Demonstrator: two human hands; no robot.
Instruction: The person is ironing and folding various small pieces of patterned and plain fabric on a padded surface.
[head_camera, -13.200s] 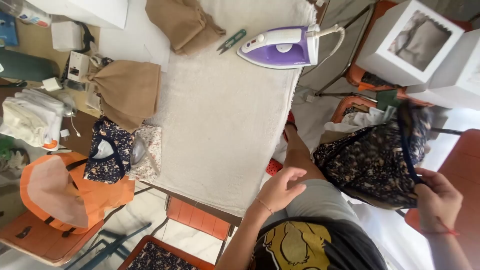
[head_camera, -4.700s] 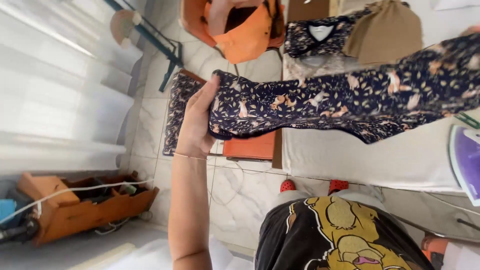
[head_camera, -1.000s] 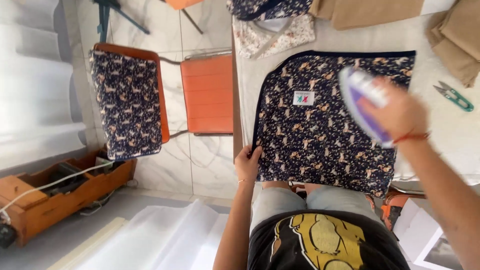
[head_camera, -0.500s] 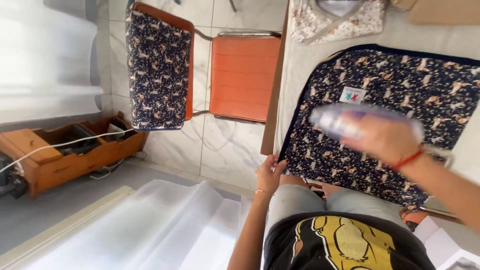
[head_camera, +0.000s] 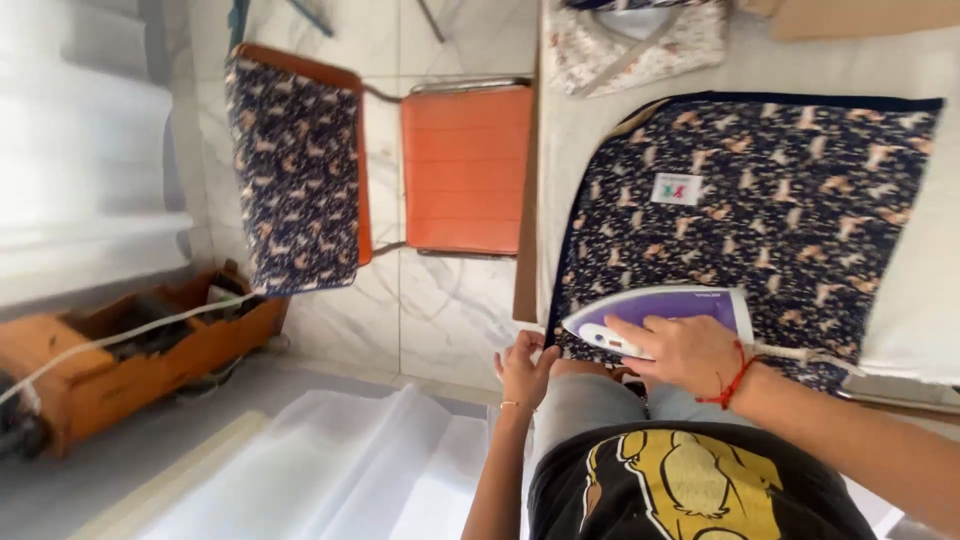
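A dark navy printed cloth (head_camera: 760, 210) with a small white label lies flat on the white padded table (head_camera: 600, 130). My right hand (head_camera: 680, 350) grips a purple and white iron (head_camera: 660, 315) that rests on the cloth's near edge. My left hand (head_camera: 525, 368) pinches the cloth's near left corner at the table edge.
An orange chair (head_camera: 465, 165) stands left of the table with a matching printed cloth (head_camera: 290, 175) draped over its back. An orange wooden crate (head_camera: 130, 350) with a white cable sits on the floor. A light floral garment (head_camera: 640, 40) lies at the table's far side.
The iron came down from above the cloth's middle to its near edge. My left hand stayed at the cloth's near corner. The view shifted left.
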